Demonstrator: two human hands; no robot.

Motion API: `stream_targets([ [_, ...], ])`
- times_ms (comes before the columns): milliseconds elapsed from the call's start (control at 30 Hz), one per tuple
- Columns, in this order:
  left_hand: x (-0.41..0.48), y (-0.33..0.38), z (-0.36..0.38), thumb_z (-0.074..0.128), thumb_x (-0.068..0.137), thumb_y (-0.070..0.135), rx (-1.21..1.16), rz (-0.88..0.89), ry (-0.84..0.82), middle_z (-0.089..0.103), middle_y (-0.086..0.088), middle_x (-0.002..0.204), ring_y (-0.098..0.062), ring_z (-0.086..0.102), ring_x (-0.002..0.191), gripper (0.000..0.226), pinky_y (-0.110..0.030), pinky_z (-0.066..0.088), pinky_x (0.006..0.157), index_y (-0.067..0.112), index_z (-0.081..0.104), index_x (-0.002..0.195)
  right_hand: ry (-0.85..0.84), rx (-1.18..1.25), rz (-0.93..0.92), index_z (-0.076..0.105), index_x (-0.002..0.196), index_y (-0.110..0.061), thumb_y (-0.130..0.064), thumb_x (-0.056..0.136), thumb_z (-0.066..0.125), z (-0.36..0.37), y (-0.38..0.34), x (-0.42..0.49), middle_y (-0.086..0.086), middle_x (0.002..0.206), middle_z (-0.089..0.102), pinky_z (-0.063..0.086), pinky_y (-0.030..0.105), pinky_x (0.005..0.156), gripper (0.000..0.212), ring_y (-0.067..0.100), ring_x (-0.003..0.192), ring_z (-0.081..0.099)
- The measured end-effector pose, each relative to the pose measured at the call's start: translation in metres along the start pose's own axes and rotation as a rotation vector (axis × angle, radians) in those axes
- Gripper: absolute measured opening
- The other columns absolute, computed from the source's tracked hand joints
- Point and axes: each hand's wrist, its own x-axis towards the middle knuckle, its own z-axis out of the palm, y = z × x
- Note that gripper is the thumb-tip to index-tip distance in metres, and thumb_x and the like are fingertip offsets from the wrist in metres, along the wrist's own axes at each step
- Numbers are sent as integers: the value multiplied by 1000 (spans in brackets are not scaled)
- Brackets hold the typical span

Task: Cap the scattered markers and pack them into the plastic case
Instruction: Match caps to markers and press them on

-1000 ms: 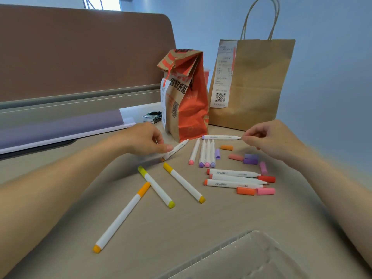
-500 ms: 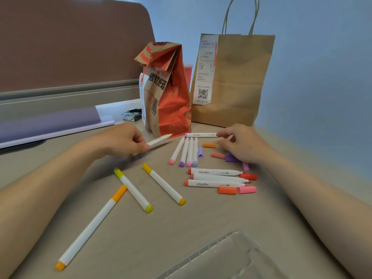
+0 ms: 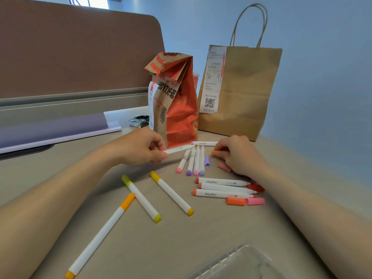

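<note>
My left hand (image 3: 141,147) holds an uncapped white marker (image 3: 179,149) lifted off the desk, its tip pointing right. My right hand (image 3: 235,154) pinches a small orange cap (image 3: 215,152) on the desk. Several white markers with pink and purple ends (image 3: 194,161) lie side by side between my hands, next to a loose purple cap (image 3: 207,161). Three uncapped red and orange markers (image 3: 223,188) lie further forward, with orange (image 3: 235,201), pink (image 3: 255,201) and red (image 3: 255,187) caps beside them. Three capped yellow and orange markers (image 3: 141,198) lie at the left. The clear plastic case (image 3: 237,264) sits at the bottom edge.
An orange printed paper bag (image 3: 175,101) and a brown handled paper bag (image 3: 241,91) stand just behind the markers. A brown partition (image 3: 70,53) and a purple-grey ledge (image 3: 54,127) run along the back left. A small dark packet (image 3: 140,120) lies behind my left hand.
My left hand has picked the white marker up off the desk and raised it. My right hand moved left from the purple marker's end down onto the orange cap.
</note>
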Motion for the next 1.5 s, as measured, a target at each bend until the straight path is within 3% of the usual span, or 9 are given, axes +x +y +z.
stream_targets([
  [133, -3, 5, -3, 71, 89, 25, 6, 28, 26, 74, 8, 72, -4, 68, 64, 9, -17, 50, 64, 18, 68, 84, 180, 355, -12, 71, 106, -21, -11, 95, 60, -17, -4, -5, -6, 89, 68, 49, 25, 80, 18, 11, 83, 61],
  [233, -6, 11, -3, 70, 90, 22, -11, 57, 22, 73, 6, 71, -3, 65, 60, 9, -12, 46, 58, 17, 67, 83, 104, 562, 12, 69, 110, -26, -10, 100, 52, -22, -9, -14, -2, 86, 69, 52, 22, 78, 25, 10, 81, 63],
  [400, -8, 18, -1, 71, 89, 18, -26, 108, 18, 72, 5, 70, -6, 66, 59, 11, -14, 46, 58, 18, 65, 80, 90, 900, 129, 70, 101, -12, -8, 96, 60, -23, -11, -24, 2, 92, 76, 59, 26, 78, 12, 11, 87, 70],
  [600, -9, 23, 2, 71, 89, 19, -26, 121, 19, 74, 3, 73, -7, 68, 61, 9, -18, 50, 62, 19, 66, 81, 135, 1003, 175, 72, 100, -6, -7, 91, 66, -28, -13, -27, 10, 86, 76, 59, 27, 72, 11, 14, 71, 65],
  [1067, -9, 29, 6, 69, 91, 20, -50, 149, 14, 74, 1, 75, -9, 69, 62, 6, -23, 57, 66, 16, 67, 87, -13, 1016, 174, 74, 93, -6, -1, 88, 67, -31, -23, -33, 16, 79, 75, 59, 24, 64, 10, 19, 70, 72],
  [1267, -10, 33, 8, 72, 87, 16, -29, 174, 106, 72, 4, 71, -5, 66, 58, 10, -26, 57, 65, 21, 67, 81, -36, 988, 196, 74, 90, -6, -2, 88, 67, -30, -27, -37, 17, 74, 74, 58, 33, 61, 8, 23, 64, 70],
  [1367, -11, 35, 9, 75, 85, 14, 18, 187, 148, 71, 7, 70, -3, 65, 59, 17, -29, 58, 66, 26, 66, 77, -48, 959, 202, 73, 89, -7, -2, 88, 67, -29, -32, -38, 17, 72, 74, 55, 38, 67, 8, 24, 63, 70],
  [1500, -11, 35, 9, 77, 83, 13, 34, 192, 171, 70, 6, 69, -5, 64, 59, 14, -33, 58, 66, 23, 68, 78, -14, 959, 210, 73, 88, -7, 0, 88, 67, -30, -35, -38, 15, 70, 74, 55, 36, 63, 9, 22, 59, 69],
])
